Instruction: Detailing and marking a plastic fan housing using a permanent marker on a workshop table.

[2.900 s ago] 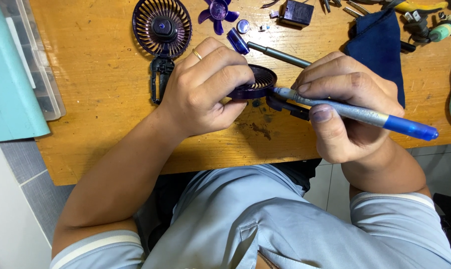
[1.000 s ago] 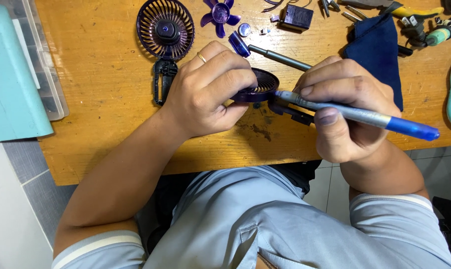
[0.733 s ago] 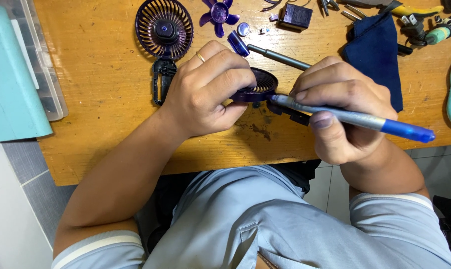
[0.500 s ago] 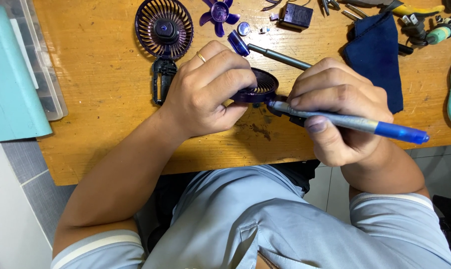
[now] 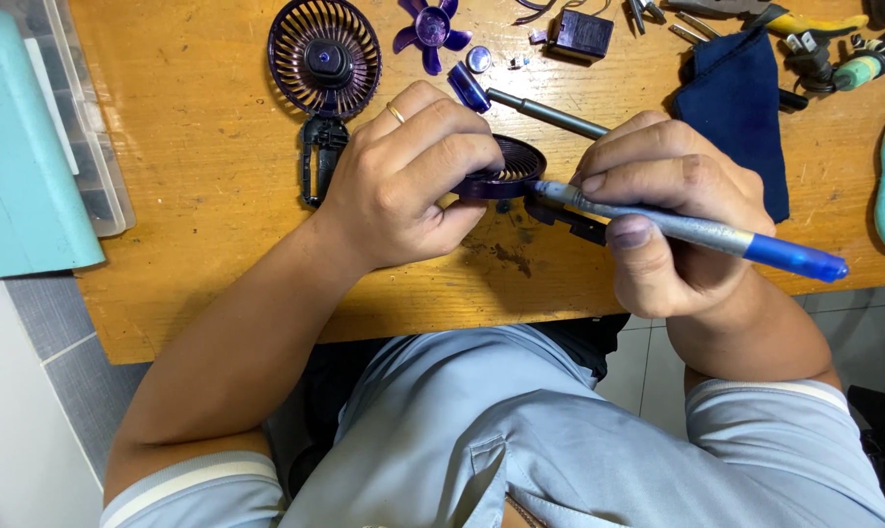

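Wooden desk [image 5: 217, 196] up top, worn and stained, with grey tile floor showing past its near edge. Right at the front of it, the left hand [image 5: 408, 186] has its fingers [image 5: 442, 132] curled over and pinching a small round purple fan grille [image 5: 509, 168], thumb underneath, so the piece sits just above the desk near the edge. The right hand [image 5: 672, 210] is closed tight around a blue-handled screwdriver [image 5: 696, 233], fingers pressed together along the shaft, thumb clamped on top, tip poking in beside the grille where a dark bracket [image 5: 569, 217] hangs off it.

That grille looks like thin moulded plastic: light, stiff, but with fine ribs that I'd judge could snap under a hard squeeze. The rim is the safe place to grip, and that's where the left hand has it. Smooth plastic, so it may slip if the tool pushes sideways.

Moving outward: a second grille with its clip handle [image 5: 325, 59] lies flat farther back, a purple fan blade [image 5: 431, 24] just beside it, a small dark motor block [image 5: 579, 34] to its right. A dark blue cloth [image 5: 735, 98] sits behind the right hand, pliers [image 5: 804, 20] beyond. A teal box [image 5: 22, 156] takes the left end.

Open room lies left of the hands, bare wood; the near edge is close, so a dropped part could fall to the lap.
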